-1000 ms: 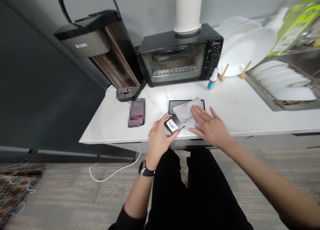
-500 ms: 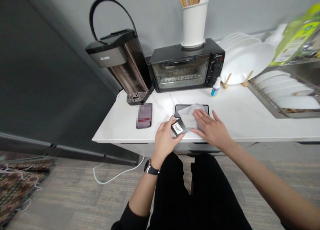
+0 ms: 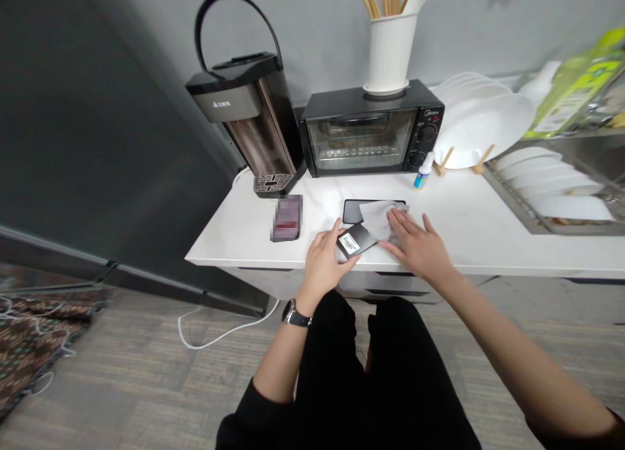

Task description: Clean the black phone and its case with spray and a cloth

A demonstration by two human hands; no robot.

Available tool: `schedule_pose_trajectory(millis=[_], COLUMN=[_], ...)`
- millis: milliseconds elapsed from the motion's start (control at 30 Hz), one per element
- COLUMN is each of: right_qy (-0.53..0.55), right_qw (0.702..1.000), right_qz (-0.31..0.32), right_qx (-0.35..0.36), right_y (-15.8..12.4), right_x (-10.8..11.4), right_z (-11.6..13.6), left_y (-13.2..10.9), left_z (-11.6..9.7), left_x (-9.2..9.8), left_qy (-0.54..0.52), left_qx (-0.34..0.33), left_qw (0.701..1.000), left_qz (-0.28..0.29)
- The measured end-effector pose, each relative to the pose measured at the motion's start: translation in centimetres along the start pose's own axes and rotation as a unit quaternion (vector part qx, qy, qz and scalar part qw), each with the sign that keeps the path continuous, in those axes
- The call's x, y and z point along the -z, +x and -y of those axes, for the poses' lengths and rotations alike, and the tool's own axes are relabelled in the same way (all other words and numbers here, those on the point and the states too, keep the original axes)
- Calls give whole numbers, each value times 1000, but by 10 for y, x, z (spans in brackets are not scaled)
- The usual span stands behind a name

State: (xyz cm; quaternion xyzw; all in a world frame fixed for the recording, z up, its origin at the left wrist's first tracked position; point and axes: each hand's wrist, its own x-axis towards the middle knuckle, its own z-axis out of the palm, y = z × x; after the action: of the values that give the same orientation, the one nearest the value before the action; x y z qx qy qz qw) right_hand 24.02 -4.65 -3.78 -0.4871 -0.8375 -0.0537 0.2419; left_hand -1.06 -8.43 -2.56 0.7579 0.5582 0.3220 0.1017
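Note:
A small black device with a white barcode label (image 3: pixel 355 240) lies near the front edge of the white counter (image 3: pixel 469 228). My left hand (image 3: pixel 325 263) grips its left side with thumb and fingers. A pale grey cloth (image 3: pixel 379 217) lies over it and over part of a black phone (image 3: pixel 354 210) lying flat behind. My right hand (image 3: pixel 417 248) rests flat on the cloth, fingers stretched out.
A blurred dark object (image 3: pixel 287 218) lies left of the phone. Behind stand a water boiler (image 3: pixel 249 121), a toaster oven (image 3: pixel 371 129) with a white utensil holder (image 3: pixel 390 49) on top, and a small dropper bottle (image 3: pixel 422 170). White plates (image 3: pixel 481 121) and a dish rack (image 3: pixel 556 183) fill the right.
The view has tilted up and back, so the boiler's handle and utensil holder show fully. My right hand with the cloth has shifted slightly; my left hand keeps its hold on the black device.

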Motion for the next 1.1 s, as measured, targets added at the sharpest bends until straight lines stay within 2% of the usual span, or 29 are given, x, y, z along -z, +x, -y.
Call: schedule_pose_trajectory(millis=[67,100,200,267,333,400,467,500,600,667,733,833,867,900,933,1033,1100], right_qy=[-1,13,84,112,93,47,19,25,109,145,120,40,30,35,57,159,181], right_qw=[1000,1000,987,976,981,995,1000,999,979,963,978,999,999,999,998,969,963], right_qz=[-2,9,60,85,80,44,11,13,77,105,83,13,4,9,27,97,100], right_qx=[-18,3,120,168,152,75,11,17,154,202,150,-4,-27,-20,16,163,173], right_y=[9,12,10,6,4,6,9,9,8,5,4,5,5,6,7,10,11], right_x=[-6,-9,-11,-6,-2,-1,-3,-5,-6,-4,-2,-3,-4,-6,-7,-7,-5], right_z=[10,22,53,52,34,16,14,19,40,41,31,19,21,26,33,49,47], left_y=[0,0,0,-1,-1,0,1,1,1,1,1,1,1,2,2,2,2], left_z=[1,2,4,4,3,2,2,3,6,7,7,6,7,7,8,10,10], left_x=[0,1,0,0,0,0,0,0,-2,-2,-3,-3,-2,-2,-2,-1,-2], left_qy=[-4,-1,19,27,18,-1,-10,-8,10,16,11,-7,-12,-13,-9,16,24], left_qx=[4,8,19,21,18,13,11,15,27,28,26,19,17,18,21,32,36], left_qw=[1000,1000,1000,999,1000,1000,1000,1000,1000,999,1000,1000,1000,1000,1000,999,999], left_qz=[-5,-5,7,7,-1,-6,-7,-6,0,0,-4,-5,-5,-4,-2,9,9])
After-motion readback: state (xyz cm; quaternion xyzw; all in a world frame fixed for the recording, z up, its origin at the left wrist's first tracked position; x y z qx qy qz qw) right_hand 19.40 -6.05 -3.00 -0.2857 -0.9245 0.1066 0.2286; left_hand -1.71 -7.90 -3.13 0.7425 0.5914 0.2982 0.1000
